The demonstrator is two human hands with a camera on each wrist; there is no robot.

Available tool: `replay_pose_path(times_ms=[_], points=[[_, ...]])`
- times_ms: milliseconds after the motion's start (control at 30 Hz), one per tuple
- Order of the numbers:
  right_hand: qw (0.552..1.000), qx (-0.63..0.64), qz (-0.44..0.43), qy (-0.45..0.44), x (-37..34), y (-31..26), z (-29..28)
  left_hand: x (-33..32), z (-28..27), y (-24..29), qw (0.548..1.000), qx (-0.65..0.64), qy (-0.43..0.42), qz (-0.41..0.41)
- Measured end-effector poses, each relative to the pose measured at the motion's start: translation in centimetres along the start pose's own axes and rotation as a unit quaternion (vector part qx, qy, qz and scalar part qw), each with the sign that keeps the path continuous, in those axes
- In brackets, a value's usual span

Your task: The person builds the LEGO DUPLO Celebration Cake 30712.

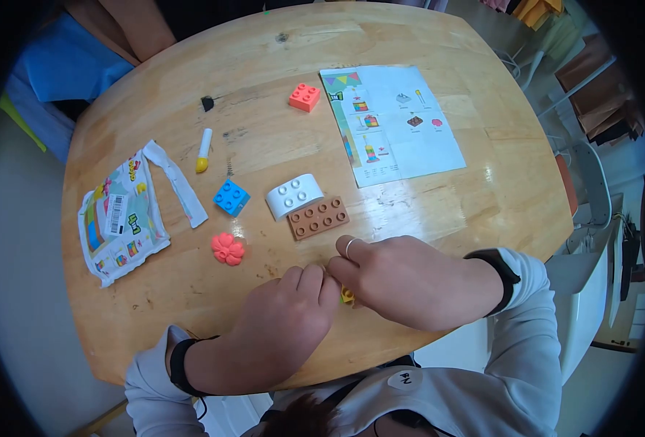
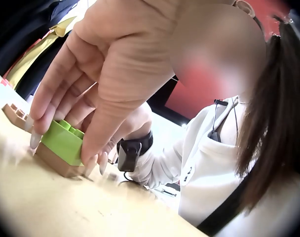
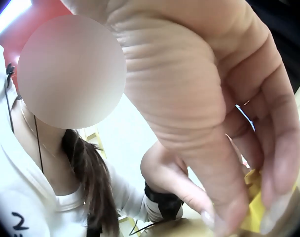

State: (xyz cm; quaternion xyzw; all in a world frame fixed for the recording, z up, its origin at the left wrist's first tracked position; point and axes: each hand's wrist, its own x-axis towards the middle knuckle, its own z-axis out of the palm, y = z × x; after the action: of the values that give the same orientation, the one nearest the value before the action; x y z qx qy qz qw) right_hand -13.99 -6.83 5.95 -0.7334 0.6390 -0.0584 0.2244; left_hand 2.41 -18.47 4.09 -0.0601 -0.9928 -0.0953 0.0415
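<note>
My left hand (image 1: 282, 320) and right hand (image 1: 417, 280) meet near the table's front edge. In the left wrist view, my left thumb and fingers pinch a lime green building brick (image 2: 62, 142), which sits on a brown brick (image 2: 58, 164) at the tabletop. My right thumb and fingers pinch a yellow brick (image 3: 256, 202), seen from above as a small studded patch between the hands; the fingers cover most of it. Just beyond the hands lies a brown eight-stud brick (image 1: 318, 218), with a white curved brick (image 1: 295, 195) against its far side.
Left of the hands lie a coral flower piece (image 1: 228, 249), a blue brick (image 1: 231, 197) and a white-and-yellow candle-like piece (image 1: 204, 151). A torn printed packet (image 1: 124, 218) is at far left. Farther back are a coral brick (image 1: 304, 97) and an instruction sheet (image 1: 424, 149).
</note>
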Motion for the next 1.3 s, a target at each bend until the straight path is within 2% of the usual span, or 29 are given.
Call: replay_pose_path(times_ms=[200, 367, 533, 600, 667, 800, 967, 1100, 1167, 1200, 1233, 1300], points=[[0.997, 0.080, -0.016, 0.017, 0.5, 0.7, -0.1, 0.5, -0.2, -0.6, 1.000, -0.020, -0.008, 0.009], [0.989, 0.145, -0.029, -0.029, 1.0, 1.7, -0.3, 0.6, 0.2, -0.5, 1.000, 0.002, -0.007, 0.003], [0.990, 0.135, -0.042, -0.024, 1.0, 1.6, -0.6, 0.3, 0.5, -0.3, 1.000, 0.028, 0.007, 0.001], [0.990, 0.127, -0.039, -0.036, 1.2, 1.4, -0.9, 0.1, 0.2, -0.3, 0.998, 0.010, -0.060, -0.027], [0.988, 0.114, -0.010, -0.099, 1.4, 1.3, -1.2, 0.2, 0.1, -0.3, 0.997, 0.009, -0.065, -0.038], [0.991, 0.104, -0.030, -0.083, 1.6, 1.5, -0.9, 0.2, 0.2, -0.1, 0.995, 0.020, -0.073, -0.061], [0.991, 0.108, -0.039, -0.064, 1.4, 1.4, -1.0, 0.2, 0.6, 0.1, 0.996, 0.047, -0.058, -0.050], [0.990, 0.092, -0.064, -0.088, 1.2, 2.2, -2.1, 0.2, -0.7, -0.1, 0.997, 0.026, -0.058, -0.043], [0.976, 0.115, -0.152, -0.108, 0.8, 3.5, -3.9, 0.0, -2.5, -1.0, 0.998, 0.002, -0.023, -0.050], [0.974, 0.136, -0.122, -0.132, 0.8, 3.8, -5.6, -0.2, -3.4, -1.6, 0.998, -0.024, 0.006, -0.054], [0.974, 0.189, -0.093, -0.085, 0.5, 4.1, -6.7, -0.5, -4.2, -2.1, 0.998, -0.024, 0.006, -0.058], [0.990, 0.125, -0.064, 0.000, 0.6, 4.9, -9.0, -0.9, -5.8, -3.4, 0.987, -0.010, 0.100, -0.127]])
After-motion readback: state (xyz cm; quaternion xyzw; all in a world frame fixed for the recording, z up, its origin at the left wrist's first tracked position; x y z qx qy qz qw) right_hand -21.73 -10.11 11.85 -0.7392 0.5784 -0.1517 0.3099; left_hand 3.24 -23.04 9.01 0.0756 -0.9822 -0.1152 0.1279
